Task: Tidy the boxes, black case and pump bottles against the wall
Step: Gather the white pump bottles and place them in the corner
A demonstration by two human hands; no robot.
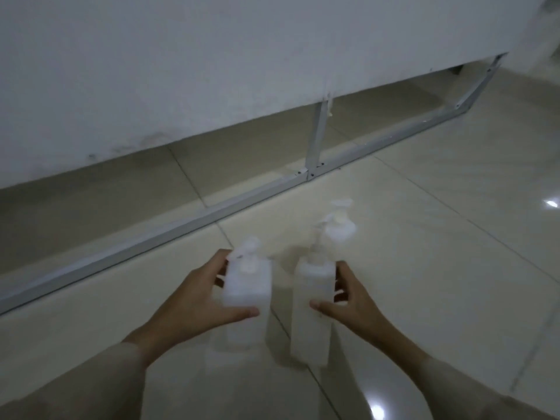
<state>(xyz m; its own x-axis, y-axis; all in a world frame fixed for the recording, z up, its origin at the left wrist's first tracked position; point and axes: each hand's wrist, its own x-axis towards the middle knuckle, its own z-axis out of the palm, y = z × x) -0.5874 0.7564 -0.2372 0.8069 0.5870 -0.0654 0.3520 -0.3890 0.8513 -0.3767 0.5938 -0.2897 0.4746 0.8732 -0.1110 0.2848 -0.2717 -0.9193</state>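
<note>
Two white square pump bottles stand close together on the pale tiled floor, blurred. My left hand (197,295) wraps the left pump bottle (247,286), thumb on its front and fingers behind. My right hand (348,301) grips the right pump bottle (313,298) from its right side, thumb across the front. A third white pump bottle (338,227), rounder, stands just beyond the right one, toward the wall. No boxes or black case are in view.
A white wall panel (151,71) runs across the top, raised off the floor on a grey metal frame (181,228) with an upright post (316,137). Glossy floor tiles (439,237) stretch out to the right.
</note>
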